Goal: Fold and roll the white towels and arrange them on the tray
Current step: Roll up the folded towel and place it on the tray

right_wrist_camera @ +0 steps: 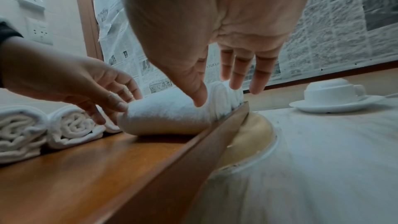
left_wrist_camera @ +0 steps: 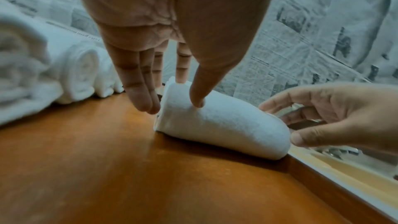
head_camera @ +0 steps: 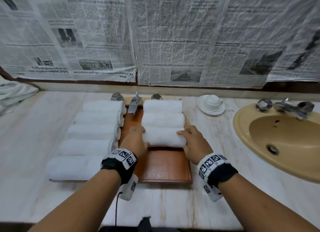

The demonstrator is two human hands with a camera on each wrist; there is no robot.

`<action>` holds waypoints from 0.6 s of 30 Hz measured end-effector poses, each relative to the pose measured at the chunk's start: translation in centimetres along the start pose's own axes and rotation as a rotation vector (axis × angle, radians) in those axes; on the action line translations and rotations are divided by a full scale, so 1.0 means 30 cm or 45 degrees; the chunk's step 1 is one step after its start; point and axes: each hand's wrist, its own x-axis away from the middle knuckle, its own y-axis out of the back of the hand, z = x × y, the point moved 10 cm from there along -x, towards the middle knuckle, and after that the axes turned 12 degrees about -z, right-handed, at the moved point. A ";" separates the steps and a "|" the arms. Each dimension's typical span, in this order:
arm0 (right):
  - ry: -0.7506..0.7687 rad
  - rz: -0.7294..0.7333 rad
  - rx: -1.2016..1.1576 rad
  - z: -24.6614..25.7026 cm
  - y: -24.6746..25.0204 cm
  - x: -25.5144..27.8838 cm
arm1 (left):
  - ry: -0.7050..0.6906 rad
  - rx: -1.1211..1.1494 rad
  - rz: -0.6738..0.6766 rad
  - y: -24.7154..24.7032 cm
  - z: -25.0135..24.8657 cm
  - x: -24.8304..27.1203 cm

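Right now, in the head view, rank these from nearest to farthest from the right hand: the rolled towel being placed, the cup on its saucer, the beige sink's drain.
1. Rolled towel: touching the right hand, on its left.
2. Cup: behind the hand, toward the wall.
3. Drain: far right, in the sink.

The head view looks forward and down from above the table (head_camera: 173,205), taking in both forearms, the whole wooden tray (head_camera: 162,167), the sink (head_camera: 277,138) at the right and the newspaper-covered wall (head_camera: 164,32) beyond. The left wrist view sits low and close over the tray floor (left_wrist_camera: 129,168), facing along the left hand (left_wrist_camera: 172,31) toward the wall and rightward. The right wrist view sits just as low at the tray's right rim (right_wrist_camera: 193,151), facing along the right hand (right_wrist_camera: 226,23) toward the wall and leftward. All 3 views share the rolled towel (head_camera: 164,136) between the hands; each wrist view also catches the opposite hand.
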 end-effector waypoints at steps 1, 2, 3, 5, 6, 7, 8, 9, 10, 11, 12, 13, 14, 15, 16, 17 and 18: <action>-0.035 -0.002 -0.013 -0.015 -0.004 0.006 | 0.052 0.016 -0.015 -0.001 0.020 0.007; -0.070 0.006 -0.024 -0.028 -0.008 0.013 | 0.100 0.054 -0.020 -0.007 0.037 0.011; -0.101 0.022 -0.033 -0.039 -0.014 0.020 | 0.146 0.101 -0.018 -0.016 0.050 0.016; -0.128 0.034 -0.033 -0.050 -0.020 0.031 | 0.194 0.156 -0.011 -0.029 0.058 0.021; -0.132 0.034 -0.031 -0.052 -0.022 0.033 | 0.197 0.165 -0.009 -0.032 0.054 0.022; -0.140 0.037 -0.038 -0.055 -0.025 0.035 | 0.195 0.175 -0.008 -0.035 0.050 0.023; -0.154 0.042 -0.058 -0.056 -0.029 0.035 | 0.197 0.189 -0.002 -0.039 0.049 0.024; -0.169 0.049 -0.081 -0.057 -0.033 0.035 | 0.199 0.204 0.010 -0.044 0.050 0.026; -0.182 0.057 -0.096 -0.056 -0.037 0.034 | 0.191 0.214 0.019 -0.049 0.052 0.028; -0.188 0.065 -0.096 -0.053 -0.040 0.033 | 0.179 0.217 0.026 -0.051 0.056 0.028; -0.188 0.072 -0.084 -0.047 -0.041 0.032 | 0.162 0.217 0.032 -0.049 0.058 0.028; -0.184 0.073 -0.068 -0.041 -0.041 0.032 | 0.142 0.218 0.039 -0.044 0.057 0.027; -0.178 0.070 -0.053 -0.036 -0.039 0.031 | 0.118 0.217 0.042 -0.037 0.053 0.025; -0.173 0.065 -0.035 -0.033 -0.036 0.032 | 0.095 0.215 0.042 -0.029 0.046 0.023; -0.168 0.057 -0.019 -0.032 -0.032 0.033 | 0.076 0.213 0.039 -0.022 0.039 0.020; -0.162 0.048 -0.004 -0.031 -0.027 0.033 | 0.063 0.214 0.032 -0.015 0.033 0.018; -0.157 0.038 0.006 -0.029 -0.022 0.033 | 0.055 0.216 0.022 -0.010 0.029 0.016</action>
